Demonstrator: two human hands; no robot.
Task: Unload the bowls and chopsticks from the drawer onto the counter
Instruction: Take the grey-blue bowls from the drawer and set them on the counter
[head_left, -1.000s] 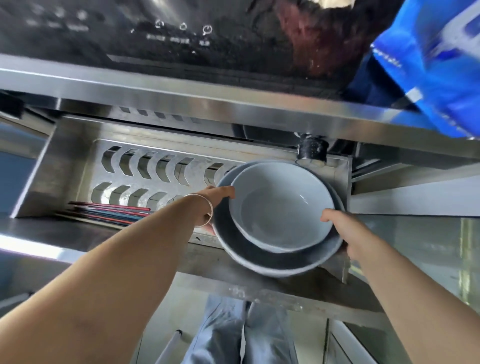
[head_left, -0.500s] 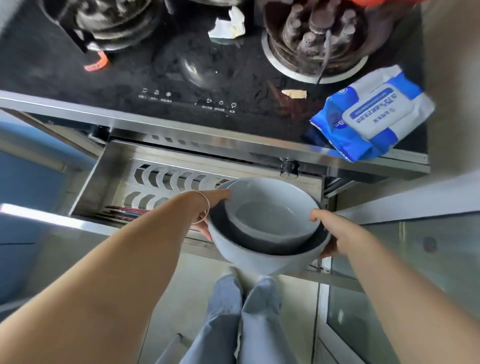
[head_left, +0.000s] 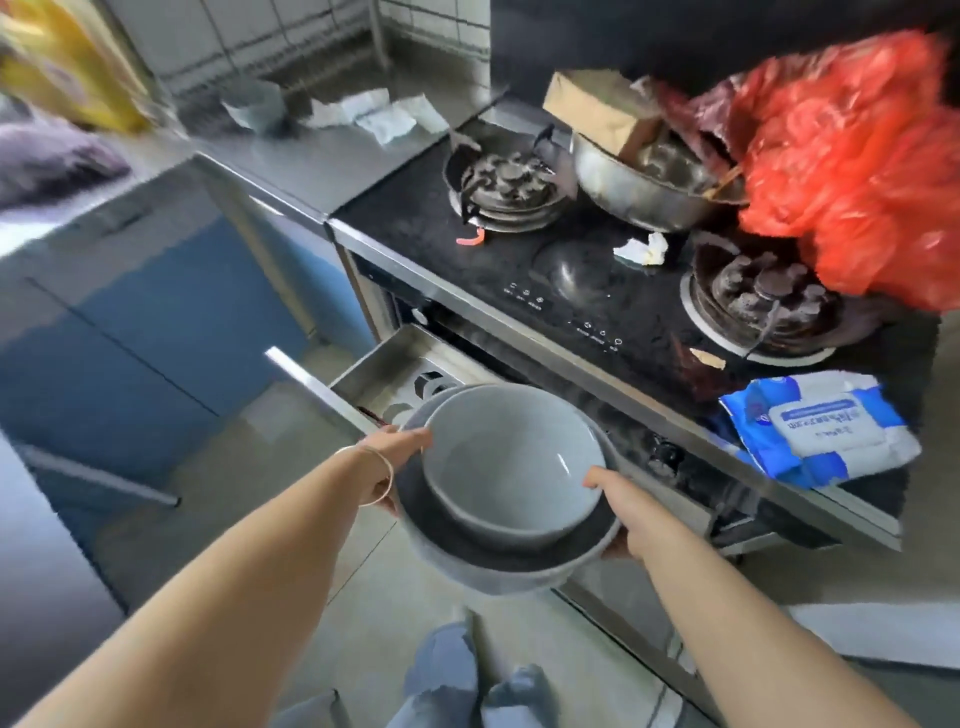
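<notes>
Two nested grey bowls held in the air, in front of the open drawer.

Small bowl (head_left: 511, 467) sitting inside the big bowl (head_left: 498, 558); left hand (head_left: 387, 467) and right hand (head_left: 631, 512) gripping the big bowl's rim on opposite sides. Behind, steel drawer (head_left: 374, 371) under the stove (head_left: 597, 280); chopsticks barely visible inside. Metal basin (head_left: 639, 189) on a burner, holding a brown box.

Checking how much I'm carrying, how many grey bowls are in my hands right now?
2. A small bowl sits nested inside a large bowl, held between the left hand and right hand in front of the open drawer. Any bowls beneath would be hidden.
</notes>
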